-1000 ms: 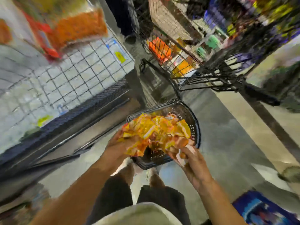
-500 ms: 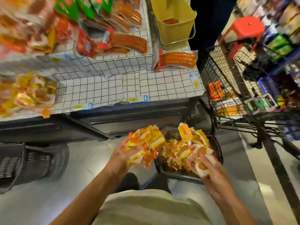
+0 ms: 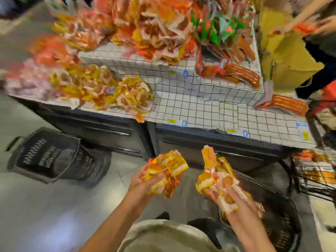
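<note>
My left hand [image 3: 143, 182] grips a bunch of yellow and orange snack packets [image 3: 165, 170] in front of my chest. My right hand [image 3: 236, 202] grips a second bunch of the same packets [image 3: 214, 177], raised above a black shopping basket [image 3: 283, 206] on the floor at the lower right. The basket's inside is mostly hidden behind my right hand and arm. A heap of matching yellow packets [image 3: 116, 95] lies on the white grid-wire display shelf [image 3: 200, 108] ahead of me.
A second black basket [image 3: 52, 157] stands on the floor at the left. Sausage packs [image 3: 241, 73] lie on the shelf's upper tier. A yellow bin [image 3: 285, 57] and another person's arms [image 3: 305, 20] are at the upper right. A wire trolley [image 3: 314, 171] stands at the right.
Both hands have lifted their packet bunches out of the basket and moved apart. My view has swung up from the basket to the display shelf.
</note>
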Tool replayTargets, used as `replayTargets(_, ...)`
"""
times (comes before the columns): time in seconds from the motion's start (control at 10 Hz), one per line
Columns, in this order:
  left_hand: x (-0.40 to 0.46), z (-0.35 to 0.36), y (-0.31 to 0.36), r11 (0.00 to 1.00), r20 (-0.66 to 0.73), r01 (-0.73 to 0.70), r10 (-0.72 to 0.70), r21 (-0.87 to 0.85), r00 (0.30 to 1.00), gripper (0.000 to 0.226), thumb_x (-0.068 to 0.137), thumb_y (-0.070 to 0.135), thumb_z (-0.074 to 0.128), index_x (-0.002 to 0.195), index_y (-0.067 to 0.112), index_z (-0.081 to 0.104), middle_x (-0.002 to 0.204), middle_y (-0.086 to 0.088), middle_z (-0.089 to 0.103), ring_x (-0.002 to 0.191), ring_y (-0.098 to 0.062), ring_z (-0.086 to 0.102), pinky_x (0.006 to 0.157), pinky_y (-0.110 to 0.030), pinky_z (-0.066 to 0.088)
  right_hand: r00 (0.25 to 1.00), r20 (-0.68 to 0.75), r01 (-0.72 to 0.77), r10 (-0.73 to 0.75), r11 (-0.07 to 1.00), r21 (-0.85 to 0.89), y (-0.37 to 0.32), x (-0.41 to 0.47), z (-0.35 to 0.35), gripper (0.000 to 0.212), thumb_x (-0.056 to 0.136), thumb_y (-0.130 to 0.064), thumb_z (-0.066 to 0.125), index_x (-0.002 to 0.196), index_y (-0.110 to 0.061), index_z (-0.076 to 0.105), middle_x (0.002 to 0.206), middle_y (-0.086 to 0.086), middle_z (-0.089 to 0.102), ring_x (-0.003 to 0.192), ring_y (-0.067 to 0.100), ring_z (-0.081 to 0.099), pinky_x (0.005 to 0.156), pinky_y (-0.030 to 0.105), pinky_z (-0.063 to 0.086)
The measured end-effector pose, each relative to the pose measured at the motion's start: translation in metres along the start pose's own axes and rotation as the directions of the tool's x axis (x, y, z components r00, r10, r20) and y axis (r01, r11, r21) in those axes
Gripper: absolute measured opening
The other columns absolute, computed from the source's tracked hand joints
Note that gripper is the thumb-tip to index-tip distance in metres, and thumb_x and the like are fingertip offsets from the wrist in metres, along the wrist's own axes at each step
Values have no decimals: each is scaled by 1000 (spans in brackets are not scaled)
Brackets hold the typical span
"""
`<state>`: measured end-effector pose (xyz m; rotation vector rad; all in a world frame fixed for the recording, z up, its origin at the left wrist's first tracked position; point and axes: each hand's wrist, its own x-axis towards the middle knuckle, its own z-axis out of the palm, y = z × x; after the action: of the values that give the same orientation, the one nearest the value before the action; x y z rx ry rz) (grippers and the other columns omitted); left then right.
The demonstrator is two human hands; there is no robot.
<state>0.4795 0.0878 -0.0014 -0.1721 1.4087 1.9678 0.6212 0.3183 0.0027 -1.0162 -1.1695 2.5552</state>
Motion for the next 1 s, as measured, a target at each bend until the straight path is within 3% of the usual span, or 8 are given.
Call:
replayTargets(0.1,-11,-52,24,997,-83,-23,17,-71,996,65,83,9,72,144,14,50,135,-18,63,119,-45,62,94,-56,54,996,37,-87,84,993,75,22,9,55,45,107,-10,37,151,-13,45,142,11,53,130,31,48,113,59,36)
replayTargets(0.3,-20,-123,51,984,-235,-91,52,-154,971,62,83,1,72,140,18,55,130,-11,68,114,-29,68,78,-34,59,964,69,-261,255,960,100,31,35,125,43,109,-8,28,150,-9,42,142,13,55,122,33,52,110,51,39)
replayTargets(0.4,-14,-142,60,978,-280,-101,47,-183,959,63,78,2,76,136,20,58,123,-13,71,103,-30,73,70,-34,60,986,21,-164,164,986,-20,35,43,126,35,100,-11,51,134,-16,53,114,7,76,116,33,68,90,48,58)
replayTargets(0.6,28,-145,110,982,-244,-133,97,-132,965,60,77,6,81,132,19,62,126,-16,69,110,-32,69,74,-33,58,978,176,-116,112,993,9,15,93,169,40,104,-11,49,143,-16,56,141,14,61,129,35,58,97,51,52)
replayTargets(0.7,49,-131,143,982,-220,-158,132,-107,967,61,71,10,84,128,23,65,124,-13,70,111,-31,69,76,-33,59,985,140,-117,97,982,148,4,124,177,39,99,-5,50,136,-13,62,131,14,68,113,32,69,78,44,61)
replayTargets(0.8,79,-110,195,984,-212,-169,154,-50,965,66,72,11,80,134,19,60,125,-15,69,113,-34,68,77,-36,60,967,191,-228,172,915,333,-31,140,205,58,100,18,-5,149,18,27,146,34,46,139,45,44,118,43,37)
replayTargets(0.9,106,-96,235,979,-163,-199,189,-47,968,58,74,9,81,129,23,65,122,-12,71,110,-30,70,78,-36,60,979,86,-203,185,933,298,-32,176,204,47,101,20,28,143,8,45,116,5,76,107,22,73,91,31,59)
replayTargets(1.0,147,-86,280,973,-129,-219,210,-66,969,44,77,9,80,112,35,73,107,-5,77,96,-20,75,66,-28,60,990,82,-120,118,993,19,-60,208,227,55,85,-14,68,139,-14,57,129,12,70,112,35,70,107,58,44)
